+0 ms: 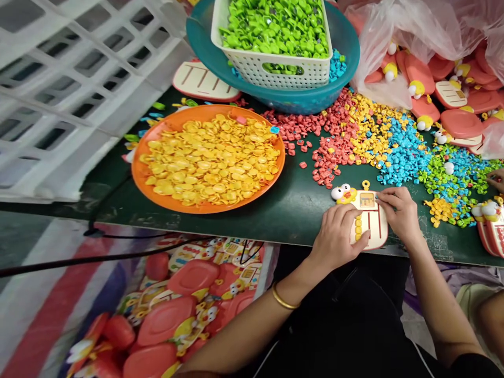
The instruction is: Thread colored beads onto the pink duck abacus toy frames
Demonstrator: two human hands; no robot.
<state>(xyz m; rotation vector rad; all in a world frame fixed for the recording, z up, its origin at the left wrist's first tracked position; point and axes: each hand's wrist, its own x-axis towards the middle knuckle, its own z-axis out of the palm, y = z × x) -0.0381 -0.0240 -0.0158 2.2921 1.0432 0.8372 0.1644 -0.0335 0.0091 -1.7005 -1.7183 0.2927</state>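
Observation:
A cream toy board with a yellow duck head and a column of yellow beads lies at the front edge of the dark green table. My left hand rests on its left side, fingers curled over the bead column. My right hand pinches at the board's upper right edge; what it pinches is too small to name. An orange tray heaped with yellow discs stands to the left. Loose red, yellow, blue and green beads are spread behind the board.
A teal bowl holds a white basket of green pieces at the back. A plastic bag of red toy shells lies at right. White crates stand left. More shells lie on the floor. Another person's fingers show at the right edge.

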